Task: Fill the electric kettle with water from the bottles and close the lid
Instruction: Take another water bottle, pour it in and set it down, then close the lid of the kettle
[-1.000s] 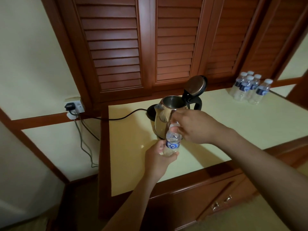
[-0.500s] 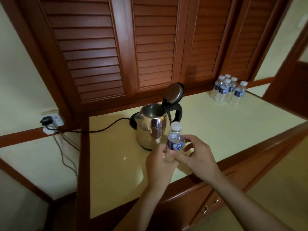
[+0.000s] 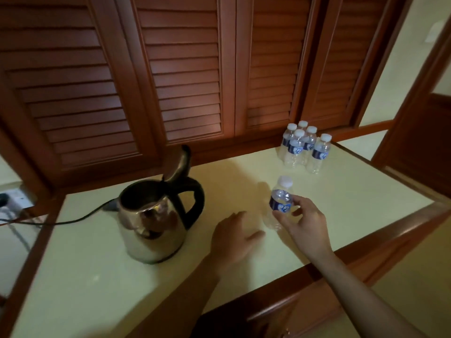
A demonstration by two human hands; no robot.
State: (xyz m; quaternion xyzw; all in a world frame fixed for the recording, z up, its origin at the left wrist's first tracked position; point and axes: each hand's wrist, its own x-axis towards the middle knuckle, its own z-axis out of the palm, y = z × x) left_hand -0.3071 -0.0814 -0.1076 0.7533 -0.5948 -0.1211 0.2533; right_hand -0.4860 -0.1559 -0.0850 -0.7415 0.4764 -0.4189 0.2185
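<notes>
A steel electric kettle (image 3: 152,224) stands on the pale counter (image 3: 341,203) with its lid (image 3: 179,164) tipped up and its mouth uncovered. To its right, my right hand (image 3: 303,223) holds a small clear water bottle (image 3: 280,201) with a blue label and a white cap on, upright at the counter. My left hand (image 3: 234,237) hovers between kettle and bottle, fingers relaxed, holding nothing. Several more capped bottles (image 3: 303,147) stand grouped at the back right.
A black cord (image 3: 73,219) runs from the kettle's base left to a wall socket (image 3: 12,201). Louvred wooden doors (image 3: 185,76) rise behind the counter. A wooden rail (image 3: 378,237) edges the counter's front, with drawers below.
My left hand has let go of the bottle. My right hand has carried the capped bottle to the right of the kettle. The camera has swung right and closer.
</notes>
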